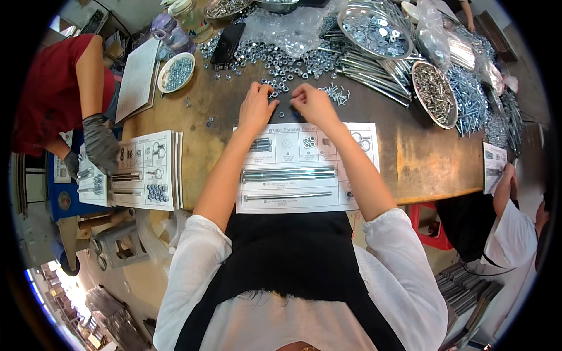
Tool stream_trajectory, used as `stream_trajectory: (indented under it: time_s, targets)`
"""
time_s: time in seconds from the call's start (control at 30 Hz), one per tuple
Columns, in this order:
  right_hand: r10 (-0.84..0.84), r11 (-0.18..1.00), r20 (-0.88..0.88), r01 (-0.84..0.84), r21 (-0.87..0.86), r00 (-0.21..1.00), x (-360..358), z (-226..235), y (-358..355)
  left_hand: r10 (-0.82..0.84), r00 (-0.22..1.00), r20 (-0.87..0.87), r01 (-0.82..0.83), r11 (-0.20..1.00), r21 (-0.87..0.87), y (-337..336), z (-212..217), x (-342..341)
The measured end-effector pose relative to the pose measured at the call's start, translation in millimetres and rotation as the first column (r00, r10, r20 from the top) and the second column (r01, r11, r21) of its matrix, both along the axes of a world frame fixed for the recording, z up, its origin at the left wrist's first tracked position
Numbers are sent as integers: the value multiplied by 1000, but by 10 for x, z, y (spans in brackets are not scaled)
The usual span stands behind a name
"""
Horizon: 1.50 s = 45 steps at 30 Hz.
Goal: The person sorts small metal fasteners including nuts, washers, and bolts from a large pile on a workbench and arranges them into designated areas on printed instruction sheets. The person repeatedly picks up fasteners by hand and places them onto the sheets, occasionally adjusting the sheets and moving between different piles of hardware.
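At the left, a second sorting sheet [143,169] is touched by a co-worker's gloved hand [99,143]. Scattered nuts [280,79] beyond the printed sheet [304,167] are reached by the left hand [257,105] and right hand [313,105], fingers curled; any pinched nut cannot be told. A metal dish of screws [434,93] is seen rightward.

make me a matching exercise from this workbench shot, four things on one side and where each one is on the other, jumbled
Things
1. person's left hand
2. long silver threaded rods
3. small white bowl of silver nuts
4. oval metal dish of grey screws

Places
A. far right of the brown wooden table, beside a heap of loose bolts
B. lying across the white printed parts sheet
C. at the scatter of loose silver nuts, just beyond the sheet's far edge
D. left of the hands, next to a flat grey board

Pairs: 1-C, 2-B, 3-D, 4-A
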State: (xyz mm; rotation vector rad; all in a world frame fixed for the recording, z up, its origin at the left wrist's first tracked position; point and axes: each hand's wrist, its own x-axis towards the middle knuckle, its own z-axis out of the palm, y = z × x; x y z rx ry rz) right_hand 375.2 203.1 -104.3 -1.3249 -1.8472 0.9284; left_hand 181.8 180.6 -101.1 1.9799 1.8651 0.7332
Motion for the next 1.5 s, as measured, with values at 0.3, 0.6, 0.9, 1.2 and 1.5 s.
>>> stream_trajectory:
  time_s: [0.3,0.6,0.9,1.2,1.5]
  targets:
    - [-119,974,241,66,217,963,193,-13,-68,-99,973,208,131,981,-145,-136,3,2]
    - [45,986,145,-67,156,988,-181,115,-82,-52,954,295,79,994,-79,-178,-48,-147]
    - [-155,985,-144,164,51,977,-186,186,-131,-129,965,226,116,991,69,-289,-45,-144]
    - [-227,973,143,230,-4,963,554,-47,-154,-100,994,-38,106,968,225,261,-47,-451]
    - [83,991,177,-99,86,981,468,49,-170,-208,975,-73,220,945,243,-475,-105,-145]
